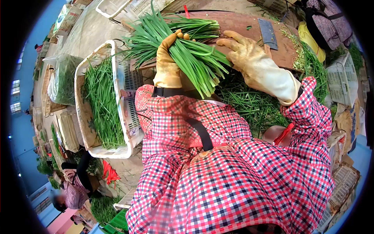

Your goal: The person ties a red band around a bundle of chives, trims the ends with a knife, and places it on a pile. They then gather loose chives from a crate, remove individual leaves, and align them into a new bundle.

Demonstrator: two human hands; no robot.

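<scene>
My left hand [168,64], in a yellowish work glove, grips a thick bunch of long green chives [187,50] held across a wooden chopping board [241,23]. My right hand [249,58], also gloved, rests with its fingers spread against the right side of the bunch, near the cut ends. A cleaver [268,34] lies on the board beyond my right hand. Both sleeves are red checked cloth.
A white plastic crate [124,78] at the left holds more chives [101,105]. Loose green trimmings [253,105] lie below the board. More crates [343,78] stand at the right. A person [72,187] crouches at the lower left beside red bands [110,173].
</scene>
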